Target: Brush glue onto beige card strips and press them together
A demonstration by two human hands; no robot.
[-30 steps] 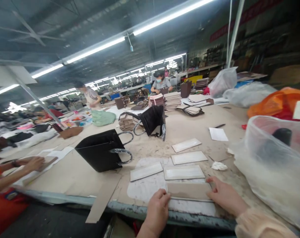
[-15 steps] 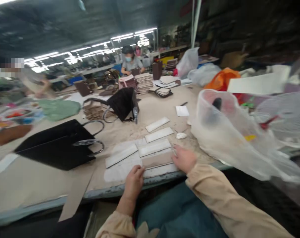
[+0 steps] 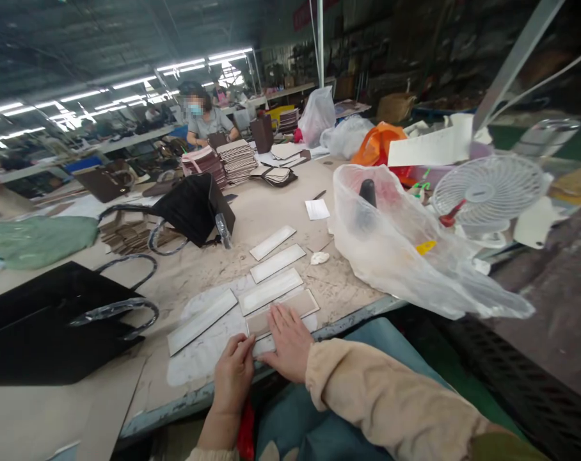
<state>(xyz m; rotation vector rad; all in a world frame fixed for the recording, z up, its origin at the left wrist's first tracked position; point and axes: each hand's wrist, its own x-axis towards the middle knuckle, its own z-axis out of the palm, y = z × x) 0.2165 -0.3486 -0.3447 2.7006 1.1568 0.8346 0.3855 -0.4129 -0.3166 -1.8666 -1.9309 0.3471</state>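
A flat brown strip with pale edges lies near the table's front edge. My right hand rests flat on it, fingers stretched out and close to its middle. At the strip's left end, my left hand is closed, thumb and forefinger pinching the corner. Just beyond lies a white-faced strip, with a second white strip and a third white strip farther back. Another white strip lies slanted to the left, on a whitish sheet.
Black handbags lie at left. A clear plastic bag bulges at right, before a white fan. A small white lump sits beyond the strips. Stacked brown pieces stand farther back, near a masked co-worker.
My right hand has moved from the brown strip's right end onto its middle and flattened out. My left hand stays at the left end. The view has swung to the right.
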